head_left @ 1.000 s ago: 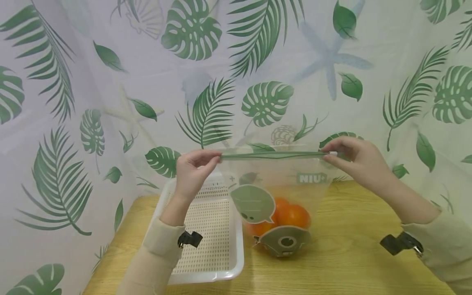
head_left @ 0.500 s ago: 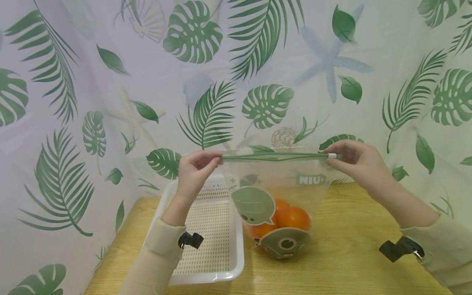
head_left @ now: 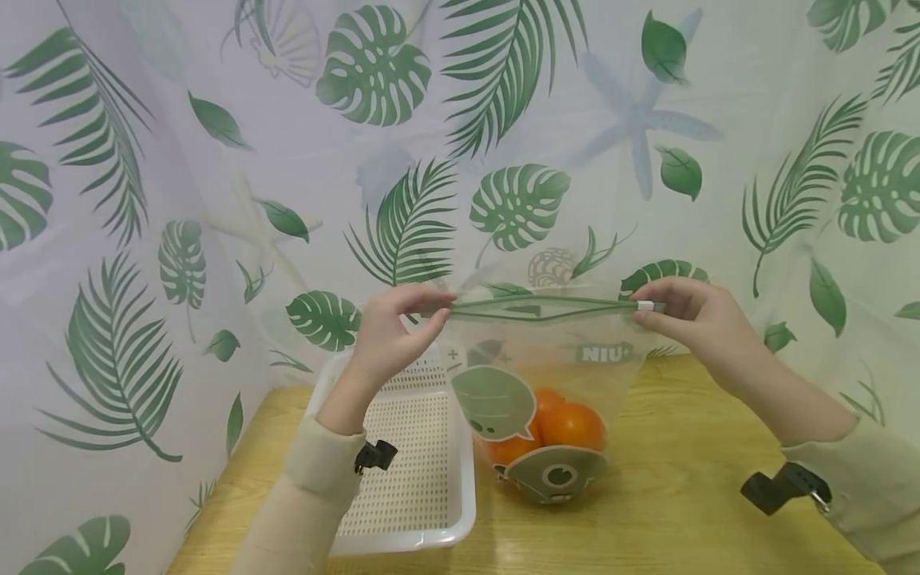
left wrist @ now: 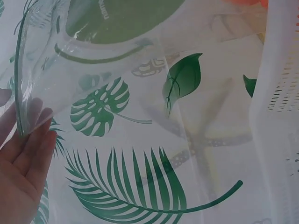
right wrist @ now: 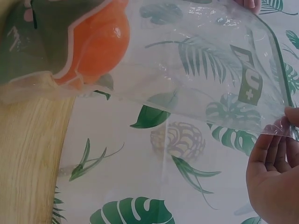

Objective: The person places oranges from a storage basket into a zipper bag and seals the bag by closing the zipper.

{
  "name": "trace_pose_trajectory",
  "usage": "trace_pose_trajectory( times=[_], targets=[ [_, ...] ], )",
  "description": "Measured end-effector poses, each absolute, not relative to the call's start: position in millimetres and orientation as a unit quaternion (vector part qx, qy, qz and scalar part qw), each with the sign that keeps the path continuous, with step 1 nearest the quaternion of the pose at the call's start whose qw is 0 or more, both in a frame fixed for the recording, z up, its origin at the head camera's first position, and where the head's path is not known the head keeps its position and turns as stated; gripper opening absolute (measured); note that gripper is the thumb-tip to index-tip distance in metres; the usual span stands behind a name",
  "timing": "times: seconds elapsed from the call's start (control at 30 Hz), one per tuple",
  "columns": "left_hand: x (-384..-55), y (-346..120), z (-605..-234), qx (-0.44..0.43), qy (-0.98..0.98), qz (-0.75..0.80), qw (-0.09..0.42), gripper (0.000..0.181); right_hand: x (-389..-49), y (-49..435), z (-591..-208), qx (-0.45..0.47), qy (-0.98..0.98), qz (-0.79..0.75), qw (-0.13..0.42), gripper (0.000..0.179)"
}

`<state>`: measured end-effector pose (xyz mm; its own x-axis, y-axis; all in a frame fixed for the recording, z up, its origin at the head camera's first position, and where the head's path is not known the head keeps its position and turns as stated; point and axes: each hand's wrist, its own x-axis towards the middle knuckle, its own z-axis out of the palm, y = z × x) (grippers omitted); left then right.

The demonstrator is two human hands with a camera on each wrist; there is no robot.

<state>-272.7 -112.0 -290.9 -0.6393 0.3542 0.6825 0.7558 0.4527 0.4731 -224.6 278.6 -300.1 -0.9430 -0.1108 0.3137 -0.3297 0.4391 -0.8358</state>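
Note:
A clear zip bag (head_left: 553, 351) with green printed figures stands upright on the table, several oranges (head_left: 573, 426) in its lower part. My left hand (head_left: 395, 331) pinches the left end of its green zip edge between thumb and fingers. At the opposite end, my right hand (head_left: 686, 315) pinches the edge by the white slider (head_left: 645, 306). Between the hands the two green strips bow apart, so the mouth gapes. In the right wrist view, an orange (right wrist: 103, 43) shows through the film, and the right fingers (right wrist: 275, 158) lie behind the bag's corner.
A white perforated plastic basket (head_left: 460, 511) stands on the table left of the bag, partly behind my left forearm. The wooden table (head_left: 690, 479) meets a leaf-printed curtain (head_left: 431, 200) at the back and left. Black straps (head_left: 785, 484) circle both wrists.
The left hand has moved a little right, toward the right hand. The bag's mouth has widened from nearly closed strips to a visible gap. The right hand stays at the slider end.

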Motion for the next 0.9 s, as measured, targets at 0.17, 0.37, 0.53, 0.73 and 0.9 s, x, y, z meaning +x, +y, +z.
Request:
trace_pose_trajectory(
  times=[0.17, 0.37, 0.53, 0.73, 0.9],
  targets=[
    [-268.9, -94.8, -282.6, -0.38, -0.808, -0.351, 0.283, 0.018, -223.8, 279.8, -300.1, 0.123, -0.837, 0.526, 0.092, 0.011],
    [-266.4, -71.8, -273.8, -0.399, -0.806, -0.308, 0.31, 0.016, -222.8, 280.7, -301.4, 0.125, -0.823, 0.548, 0.082, 0.012],
    [-265.4, -49.3, -268.3, -0.437, -0.795, -0.2, 0.369, 0.014, -221.6, 280.6, -301.7, 0.129, -0.812, 0.564, 0.077, 0.013],
    [-265.1, -22.5, -264.2, -0.488, -0.753, -0.104, 0.429, 0.012, -220.6, 279.2, -301.2, 0.131, -0.812, 0.564, 0.075, 0.014],
    [-263.8, -2.3, -263.4, -0.502, -0.74, -0.064, 0.444, 0.012, -220.1, 277.4, -300.6, 0.134, -0.816, 0.557, 0.08, 0.013]
  ],
)
